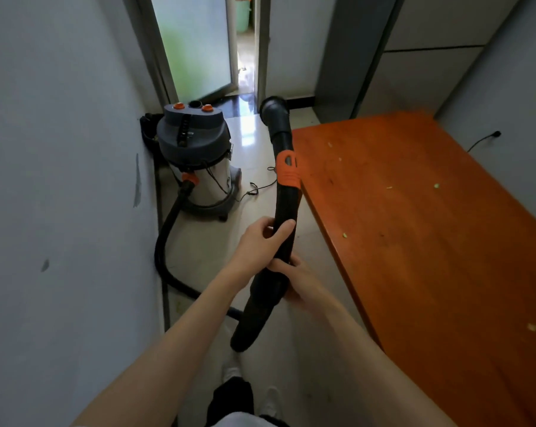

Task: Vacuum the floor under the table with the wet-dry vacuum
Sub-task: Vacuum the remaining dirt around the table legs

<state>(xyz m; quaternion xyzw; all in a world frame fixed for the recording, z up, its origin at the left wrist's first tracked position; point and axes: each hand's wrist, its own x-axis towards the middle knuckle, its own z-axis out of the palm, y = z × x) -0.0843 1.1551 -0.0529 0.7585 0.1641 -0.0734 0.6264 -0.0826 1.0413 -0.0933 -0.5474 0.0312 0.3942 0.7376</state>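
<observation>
Standing in a narrow aisle between a grey wall and an orange wooden table, looking down at both bare forearms reaching forward. Left hand wrapped around the black curved wand of the vacuum, thumb on the near side and fingers curled over the top, just left of the table's front corner edge. Right hand gripping the same wand lower down, fingers curled under it where the tube widens into the cuff of the hose. Wand held raised off the floor, rising alongside the table's left edge, with an orange collar ringing it above the left hand and a round black nozzle opening at its far end, beyond the table's far-left corner. Wet-dry vacuum parked left of the table against the wall: grey domed head with two orange knobs, steel canister below, dark wheeled base on the pale tiled floor. Ribbed black hose running from an orange port low on the canister, looping down along the wall and back toward the wand. Thin black cord lying on the tiles between canister and table. Small green scraps scattered across the tabletop. Frosted glass door ajar beyond the table's far-left corner.
</observation>
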